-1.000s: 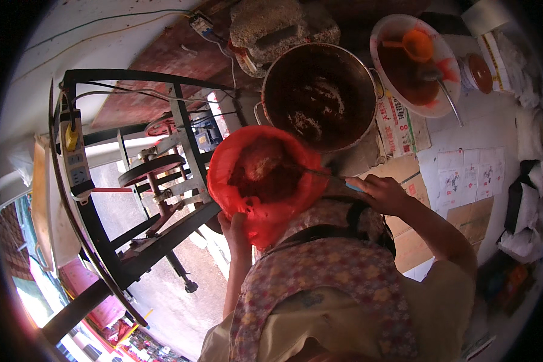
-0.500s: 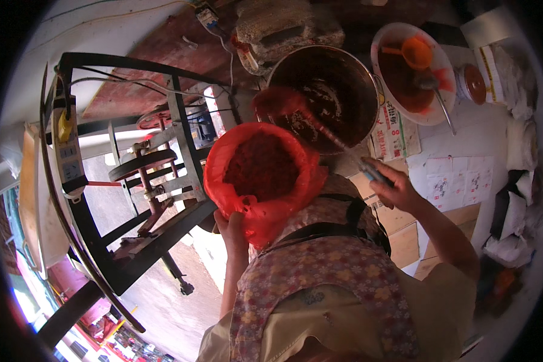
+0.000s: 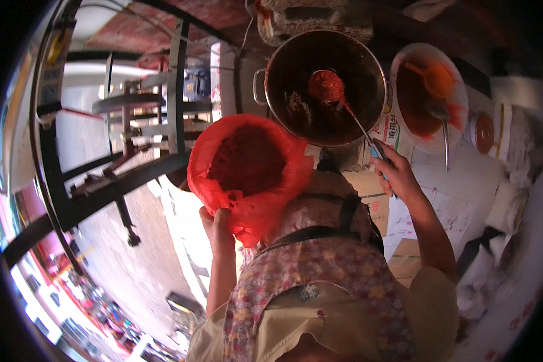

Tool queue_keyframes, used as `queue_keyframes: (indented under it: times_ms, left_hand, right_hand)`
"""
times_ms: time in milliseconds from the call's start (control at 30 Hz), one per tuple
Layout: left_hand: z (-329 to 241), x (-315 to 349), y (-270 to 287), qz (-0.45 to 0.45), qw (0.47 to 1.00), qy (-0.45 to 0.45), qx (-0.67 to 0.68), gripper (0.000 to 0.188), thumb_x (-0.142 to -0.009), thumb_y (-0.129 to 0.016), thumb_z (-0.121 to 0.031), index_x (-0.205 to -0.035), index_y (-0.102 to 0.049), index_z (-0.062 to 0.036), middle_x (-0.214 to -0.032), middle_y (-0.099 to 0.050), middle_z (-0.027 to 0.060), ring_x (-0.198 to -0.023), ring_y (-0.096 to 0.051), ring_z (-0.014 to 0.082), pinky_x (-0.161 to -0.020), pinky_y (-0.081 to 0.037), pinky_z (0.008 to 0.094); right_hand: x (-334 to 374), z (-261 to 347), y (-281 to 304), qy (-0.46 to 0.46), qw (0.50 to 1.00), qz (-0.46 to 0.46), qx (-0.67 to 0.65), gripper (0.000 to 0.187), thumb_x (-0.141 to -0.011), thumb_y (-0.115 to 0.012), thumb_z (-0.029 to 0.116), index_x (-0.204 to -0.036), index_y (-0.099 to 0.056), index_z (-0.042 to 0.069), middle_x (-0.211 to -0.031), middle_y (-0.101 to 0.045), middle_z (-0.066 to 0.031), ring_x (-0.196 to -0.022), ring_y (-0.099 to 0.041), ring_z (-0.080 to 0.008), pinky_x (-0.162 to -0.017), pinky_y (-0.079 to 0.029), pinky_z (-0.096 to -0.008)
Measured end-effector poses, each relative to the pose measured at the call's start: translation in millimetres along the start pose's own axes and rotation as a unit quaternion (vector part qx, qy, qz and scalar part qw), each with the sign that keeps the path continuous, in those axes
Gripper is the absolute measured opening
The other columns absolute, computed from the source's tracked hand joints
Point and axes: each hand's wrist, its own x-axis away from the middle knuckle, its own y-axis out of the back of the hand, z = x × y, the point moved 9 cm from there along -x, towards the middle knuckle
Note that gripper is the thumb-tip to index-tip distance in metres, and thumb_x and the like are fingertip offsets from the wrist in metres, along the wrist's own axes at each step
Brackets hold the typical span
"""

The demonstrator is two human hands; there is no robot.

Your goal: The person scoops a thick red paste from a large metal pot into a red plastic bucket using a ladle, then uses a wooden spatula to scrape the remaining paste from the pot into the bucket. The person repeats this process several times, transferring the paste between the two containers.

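Note:
My right hand [image 3: 400,176] is closed around the blue-grey handle of a ladle [image 3: 359,125]. The ladle's round bowl, filled or coated with red, is inside a large metal pot [image 3: 377,63]. Dark reddish-brown stuff coats the pot's inside. Left of my lap stands a red plastic bag [image 3: 256,208], its mouth spread wide and round. A dark red, lumpy mass [image 3: 247,160] fills it. My left hand [image 3: 217,226] grips the bag's near left edge, its thumb over the plastic. Whether a container stands inside the bag is hidden.
A white basin [image 3: 463,90] of red-brown liquid, holding an orange dipper [image 3: 439,80] and a metal ladle [image 3: 446,136], is right of the pot. Beside it sits a brown-topped jar [image 3: 484,133]. A black metal frame [image 3: 117,181] stands left; flattened cardboard [image 3: 371,193] lies under my right arm.
The ladle has swung from above the bag's far edge to the right, into the pot. My left hand keeps its hold on the bag. The whole view has shifted.

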Motion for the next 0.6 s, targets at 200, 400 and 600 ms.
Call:
queue_keyframes:
  times_ms: [200, 400, 600]
  left_hand:
    - [89, 15, 25, -0.072, 0.996, 0.055, 0.004, 0.034, -0.074, -0.061, -0.01, -0.101, -0.044, 0.0021, -0.095, -0.054, 0.01, -0.084, -0.053, 0.016, -0.076, -0.046, 0.0289]
    - [255, -33, 41, -0.063, 0.989, 0.132, -0.03, 0.037, -0.075, -0.066, -0.011, -0.103, -0.047, 0.0029, -0.096, -0.056, 0.0091, -0.082, -0.054, 0.0139, -0.071, -0.048, 0.0276]
    - [411, -118, 2, -0.062, 0.983, 0.106, -0.139, 0.042, -0.073, -0.07, -0.017, -0.1, -0.044, 0.0008, -0.089, -0.053, 0.0107, -0.079, -0.053, 0.0193, -0.071, -0.047, 0.0343]
  right_hand:
    - [-4, 4, 15, -0.017, 0.995, 0.006, 0.098, 0.054, -0.096, -0.049, 0.009, -0.147, -0.033, 0.016, -0.066, -0.045, 0.0013, -0.041, -0.033, -0.0025, -0.036, -0.031, -0.0204]
    - [-18, -8, 16, -0.003, 0.986, -0.033, 0.165, 0.053, -0.095, -0.049, 0.01, -0.146, -0.036, 0.02, -0.066, -0.044, 0.0029, -0.043, -0.033, -0.0016, -0.037, -0.029, -0.0192]
    - [-24, -6, 18, 0.058, 0.936, -0.092, 0.336, 0.055, -0.091, -0.047, 0.019, -0.145, -0.037, 0.012, -0.079, -0.054, -0.0013, -0.046, -0.033, -0.0044, -0.042, -0.03, -0.0198]
